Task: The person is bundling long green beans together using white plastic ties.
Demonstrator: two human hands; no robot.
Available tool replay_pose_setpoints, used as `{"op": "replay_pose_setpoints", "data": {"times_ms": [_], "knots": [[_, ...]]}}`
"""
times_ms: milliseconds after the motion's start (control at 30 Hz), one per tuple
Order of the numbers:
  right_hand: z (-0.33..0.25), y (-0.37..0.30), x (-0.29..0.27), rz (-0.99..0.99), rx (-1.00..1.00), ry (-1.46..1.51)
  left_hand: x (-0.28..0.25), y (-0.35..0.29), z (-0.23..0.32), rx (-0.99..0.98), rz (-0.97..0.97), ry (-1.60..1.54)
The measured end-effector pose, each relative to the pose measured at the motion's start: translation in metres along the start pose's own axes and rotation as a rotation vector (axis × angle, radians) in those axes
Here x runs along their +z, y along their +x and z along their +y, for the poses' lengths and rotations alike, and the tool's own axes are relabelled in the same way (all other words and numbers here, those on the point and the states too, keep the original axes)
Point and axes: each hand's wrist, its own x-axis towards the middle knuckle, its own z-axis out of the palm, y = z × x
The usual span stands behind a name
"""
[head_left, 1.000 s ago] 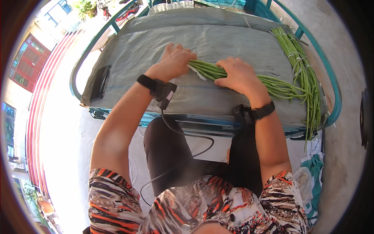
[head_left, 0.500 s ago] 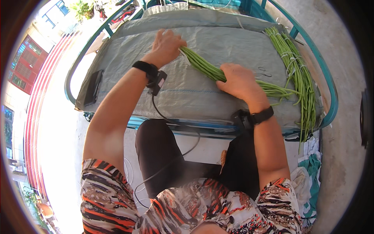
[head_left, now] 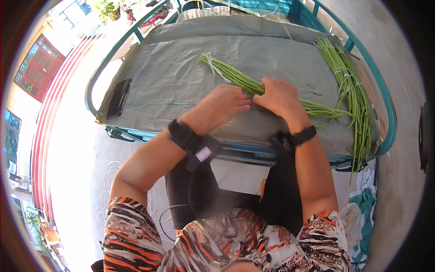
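Note:
A bundle of long green beans [head_left: 238, 78] lies slantwise on a grey woven sheet [head_left: 174, 68], with a white tie near its far left end. My right hand [head_left: 280, 96] is wrapped over the middle of this bundle. Close beside it, my left hand [head_left: 222, 106] hovers near the bundle's near edge with its fingers stretched out, slightly blurred and holding nothing. Several tied bundles of long green beans [head_left: 345, 79] rest along the sheet's right side; the held bundle's right end reaches them.
The sheet covers the bed of a teal metal cart with a curved rail [head_left: 385, 97]. A dark flat device [head_left: 118, 99] lies at the sheet's left edge. Behind stands a whitish basket [head_left: 204, 13]. Cloths [head_left: 360, 222] hang at lower right; pale cable coils [head_left: 108, 181] lie on the floor.
My left hand has left the bundle's far left end and moved down and right, toward my right hand. The white tie now shows. My right hand stays on the bundle.

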Motion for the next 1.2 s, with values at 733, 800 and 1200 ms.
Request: {"op": "replay_pose_setpoints", "data": {"times_ms": [733, 800, 1200], "knots": [[0.019, 0.012, 0.006, -0.076, -0.009, 0.372, 0.035, -0.001, -0.018, 0.049, -0.058, -0.39], [0.019, 0.015, 0.009, -0.096, -0.013, 0.431, 0.031, 0.001, -0.016, 0.049, -0.043, -0.422], [0.02, 0.004, -0.002, -0.148, -0.215, 0.55, 0.038, 0.003, -0.01, -0.004, -0.056, -0.343]]}}
